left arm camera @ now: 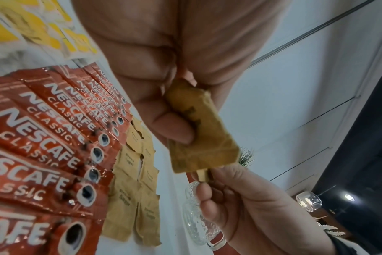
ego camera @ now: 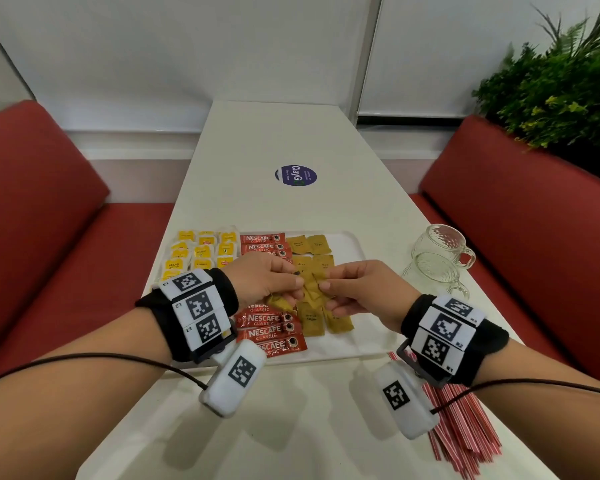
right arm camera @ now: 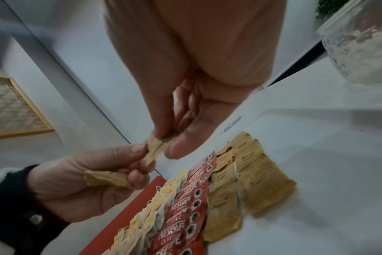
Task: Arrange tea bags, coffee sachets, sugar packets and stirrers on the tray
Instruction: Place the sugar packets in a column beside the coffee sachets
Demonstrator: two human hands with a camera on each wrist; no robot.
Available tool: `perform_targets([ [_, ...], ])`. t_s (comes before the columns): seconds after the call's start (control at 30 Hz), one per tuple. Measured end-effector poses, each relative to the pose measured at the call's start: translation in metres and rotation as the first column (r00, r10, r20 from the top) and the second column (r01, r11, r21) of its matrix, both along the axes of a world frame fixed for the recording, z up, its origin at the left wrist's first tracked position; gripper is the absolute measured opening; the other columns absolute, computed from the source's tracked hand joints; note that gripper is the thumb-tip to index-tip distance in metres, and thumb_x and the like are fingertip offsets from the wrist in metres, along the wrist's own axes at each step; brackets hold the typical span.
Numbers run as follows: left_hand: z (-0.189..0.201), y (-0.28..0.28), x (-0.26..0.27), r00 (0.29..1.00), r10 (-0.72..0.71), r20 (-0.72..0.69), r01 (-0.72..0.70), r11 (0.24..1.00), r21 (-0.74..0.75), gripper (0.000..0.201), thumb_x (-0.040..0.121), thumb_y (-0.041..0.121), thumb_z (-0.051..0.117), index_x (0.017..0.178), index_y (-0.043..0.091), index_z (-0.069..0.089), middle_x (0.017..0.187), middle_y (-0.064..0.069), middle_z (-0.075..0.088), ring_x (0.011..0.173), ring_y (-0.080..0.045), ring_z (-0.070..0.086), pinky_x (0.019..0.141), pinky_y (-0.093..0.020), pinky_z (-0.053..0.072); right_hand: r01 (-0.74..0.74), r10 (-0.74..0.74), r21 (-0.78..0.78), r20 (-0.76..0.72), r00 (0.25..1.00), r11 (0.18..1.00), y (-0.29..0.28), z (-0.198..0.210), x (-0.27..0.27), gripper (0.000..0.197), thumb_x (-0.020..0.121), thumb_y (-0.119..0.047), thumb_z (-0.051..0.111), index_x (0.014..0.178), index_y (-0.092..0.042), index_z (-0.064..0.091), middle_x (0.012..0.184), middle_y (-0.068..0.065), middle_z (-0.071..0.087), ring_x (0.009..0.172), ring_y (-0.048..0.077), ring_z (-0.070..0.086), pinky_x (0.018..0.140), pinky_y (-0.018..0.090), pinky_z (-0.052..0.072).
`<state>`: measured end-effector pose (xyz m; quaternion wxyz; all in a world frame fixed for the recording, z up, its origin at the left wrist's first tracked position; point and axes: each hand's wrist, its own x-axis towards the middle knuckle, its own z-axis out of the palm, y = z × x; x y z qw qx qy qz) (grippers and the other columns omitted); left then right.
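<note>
Over the middle of the white tray (ego camera: 355, 249) my two hands meet. My left hand (ego camera: 296, 283) grips a few brown sugar packets (left arm camera: 204, 138), one folded in its palm (right arm camera: 107, 178). My right hand (ego camera: 326, 286) pinches the end of one of these packets (right arm camera: 154, 150) between thumb and fingers. On the tray lie yellow tea bags (ego camera: 201, 252) at the left, red coffee sachets (ego camera: 267, 329) in a middle column, and brown sugar packets (ego camera: 309, 244) to their right. Red-and-white stirrers (ego camera: 461, 424) lie in a pile on the table at the near right, off the tray.
Two clear glass mugs (ego camera: 440, 252) stand right of the tray near the table edge. A round purple sticker (ego camera: 296, 174) marks the white table (ego camera: 274, 133) further back. Red benches flank the table, with a green plant (ego camera: 561, 95) behind the right one.
</note>
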<state>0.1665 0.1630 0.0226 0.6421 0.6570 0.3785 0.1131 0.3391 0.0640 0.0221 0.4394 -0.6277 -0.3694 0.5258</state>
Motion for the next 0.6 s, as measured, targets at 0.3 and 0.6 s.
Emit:
perform_targets([
  [0.3,0.0012,0.0020,0.0025,0.998,0.068,0.004,-0.068,0.998,-0.017,0.008,0.091,0.009,0.057,0.092,0.003,0.061,0.067,-0.008,0.068,0.052,-0.012,0.063,0.053,-0.021,0.056,0.008,-0.008,0.019,0.051,0.999,1.000,-0.0002,0.0038,-0.0002,0.003,0.085,-0.012,0.069,0.087,-0.010,0.071,0.072,0.006,0.068,0.063,0.014,0.065,0.062,0.025,0.058],
  [0.6,0.0061,0.0017,0.0023,0.990,0.132,0.051,-0.119,0.973,-0.195,0.017,0.087,0.015,0.063,0.102,0.006,0.066,0.076,-0.012,0.069,0.050,-0.011,0.062,0.053,-0.021,0.054,-0.254,-0.036,0.332,0.668,0.744,0.909,-0.0073,-0.0007,-0.0028,0.012,0.080,-0.016,0.075,0.081,-0.027,0.076,0.070,-0.009,0.065,0.064,0.005,0.057,0.061,0.016,0.046],
])
